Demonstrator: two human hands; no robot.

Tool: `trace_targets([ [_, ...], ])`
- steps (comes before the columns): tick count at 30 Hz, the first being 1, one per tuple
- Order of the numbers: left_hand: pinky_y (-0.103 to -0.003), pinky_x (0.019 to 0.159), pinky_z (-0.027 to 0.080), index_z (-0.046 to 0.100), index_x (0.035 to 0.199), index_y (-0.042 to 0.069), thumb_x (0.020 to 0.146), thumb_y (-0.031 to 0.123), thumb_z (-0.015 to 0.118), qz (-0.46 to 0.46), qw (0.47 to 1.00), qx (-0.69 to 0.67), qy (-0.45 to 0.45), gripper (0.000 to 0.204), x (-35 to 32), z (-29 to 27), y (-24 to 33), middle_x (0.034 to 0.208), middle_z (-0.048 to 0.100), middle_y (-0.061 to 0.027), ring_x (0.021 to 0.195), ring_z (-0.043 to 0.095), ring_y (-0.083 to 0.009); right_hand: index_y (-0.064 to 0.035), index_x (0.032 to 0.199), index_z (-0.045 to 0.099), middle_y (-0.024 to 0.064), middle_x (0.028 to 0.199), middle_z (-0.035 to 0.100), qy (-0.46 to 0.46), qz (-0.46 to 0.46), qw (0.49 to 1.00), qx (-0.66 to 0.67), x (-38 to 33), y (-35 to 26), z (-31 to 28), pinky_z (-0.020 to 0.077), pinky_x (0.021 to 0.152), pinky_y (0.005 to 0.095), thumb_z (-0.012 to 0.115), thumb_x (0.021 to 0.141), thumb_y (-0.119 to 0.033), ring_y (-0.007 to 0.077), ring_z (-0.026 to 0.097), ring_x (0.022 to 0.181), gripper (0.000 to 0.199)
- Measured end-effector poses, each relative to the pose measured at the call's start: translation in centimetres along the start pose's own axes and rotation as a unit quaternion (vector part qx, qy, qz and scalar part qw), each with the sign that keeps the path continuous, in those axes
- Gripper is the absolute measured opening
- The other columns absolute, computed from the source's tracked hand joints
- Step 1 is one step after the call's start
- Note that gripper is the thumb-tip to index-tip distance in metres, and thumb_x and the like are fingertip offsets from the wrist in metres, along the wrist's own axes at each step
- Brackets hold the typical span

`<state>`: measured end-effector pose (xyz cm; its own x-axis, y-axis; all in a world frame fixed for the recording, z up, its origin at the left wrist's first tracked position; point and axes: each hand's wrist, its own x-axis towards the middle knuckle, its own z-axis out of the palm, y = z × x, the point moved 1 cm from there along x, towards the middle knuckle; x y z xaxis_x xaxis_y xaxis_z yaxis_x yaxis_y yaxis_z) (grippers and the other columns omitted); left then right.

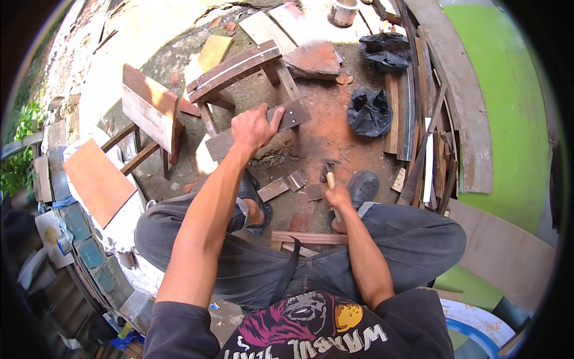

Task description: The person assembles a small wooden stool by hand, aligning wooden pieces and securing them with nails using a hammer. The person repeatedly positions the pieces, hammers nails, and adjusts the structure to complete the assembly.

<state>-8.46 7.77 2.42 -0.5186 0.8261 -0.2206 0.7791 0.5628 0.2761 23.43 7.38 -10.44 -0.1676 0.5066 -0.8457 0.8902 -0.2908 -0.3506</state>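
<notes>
While seated over bare ground (323,134), seen from the head camera: left hand (254,127) stretched forward, fingers curled over the near edge of a dark plank (287,116), clamped on it. Plank lying flat and slanted on the ground, its left end running under the wrist, two pale nail spots near its right end. Right hand (338,194) low by the right knee, closed round a pale wooden handle (330,179) of a hammer; dark hammer head (327,169) just above the fist, close to the ground and well apart from the plank.

Between the hands: small offcuts (287,184) lying flat on the ground, a longer strip (308,237) across the lap edge. Left foot in a dark sandal (258,206), right foot in a grey clog (363,186) just beside the hammer hand.

Beyond the plank: a low wooden stool (236,70) tilted, legs toward the viewer. Left of it, another stool frame (152,113) with a broad board. Far left, an orange-brown panel (98,179) leaning on pale sacks. Right of the plank, a black plastic bag (369,110); a second one (385,51) further up. Along the right, stacked boards (436,137) against a green wall (508,102).
</notes>
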Motion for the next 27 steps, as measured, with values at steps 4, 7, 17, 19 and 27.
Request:
trace_targets([
  [4,-0.051,0.071,0.052,0.064,0.083,0.003,0.095,0.062,0.04,0.003,1.0,0.007,-0.018,0.065,0.2,0.1,0.0,0.079,0.068,-0.0241,0.078,0.068,-0.042,0.0078,0.086,0.063,0.0151,0.062,0.062,-0.03,0.015,0.999,-0.006,0.7,0.5,0.0,0.0462,0.045,0.0402,0.056,0.083,-0.017,0.0258,0.061,0.049,0.026],
  [7,-0.049,0.073,0.053,0.067,0.088,0.005,0.094,0.065,0.039,-0.008,1.0,0.014,-0.013,0.066,0.6,-0.1,-0.1,0.083,0.07,-0.0231,0.08,0.069,-0.0402,0.0083,0.084,0.067,0.0184,0.067,0.067,-0.029,0.027,0.999,-0.034,1.5,0.5,0.0,0.0521,0.057,0.0427,0.057,0.085,-0.023,0.0299,0.07,0.06,0.033],
  [17,-0.05,0.081,0.051,0.072,0.09,0.002,0.092,0.071,0.035,-0.05,0.998,-0.001,-0.037,0.078,1.2,-0.2,-0.9,0.088,0.069,-0.0293,0.091,0.068,-0.043,0.0105,0.081,0.058,0.0141,0.059,0.058,-0.048,-0.013,0.998,0.041,0.2,-0.8,-0.5,0.0433,0.037,0.037,0.055,0.086,-0.009,0.0224,0.058,0.044,0.02],
  [19,-0.05,0.08,0.052,0.072,0.09,0.001,0.093,0.07,0.034,-0.049,0.999,0.009,-0.018,0.079,1.1,-0.3,-0.5,0.087,0.069,-0.029,0.089,0.068,-0.043,0.0123,0.088,0.056,0.0141,0.06,0.058,-0.06,0.002,0.995,0.079,-0.1,-1.0,-0.8,0.043,0.036,0.0367,0.053,0.086,-0.006,0.0221,0.057,0.044,0.019],
  [27,-0.049,0.077,0.053,0.071,0.084,-0.001,0.095,0.067,0.034,-0.045,0.998,0.005,-0.044,0.078,0.9,-0.8,-0.1,0.083,0.069,-0.0272,0.084,0.069,-0.0418,0.0091,0.082,0.058,0.0129,0.058,0.058,-0.081,0.049,0.993,0.069,-0.1,-1.9,-2.6,0.0439,0.037,0.0377,0.055,0.082,-0.007,0.0218,0.057,0.043,0.016],
])
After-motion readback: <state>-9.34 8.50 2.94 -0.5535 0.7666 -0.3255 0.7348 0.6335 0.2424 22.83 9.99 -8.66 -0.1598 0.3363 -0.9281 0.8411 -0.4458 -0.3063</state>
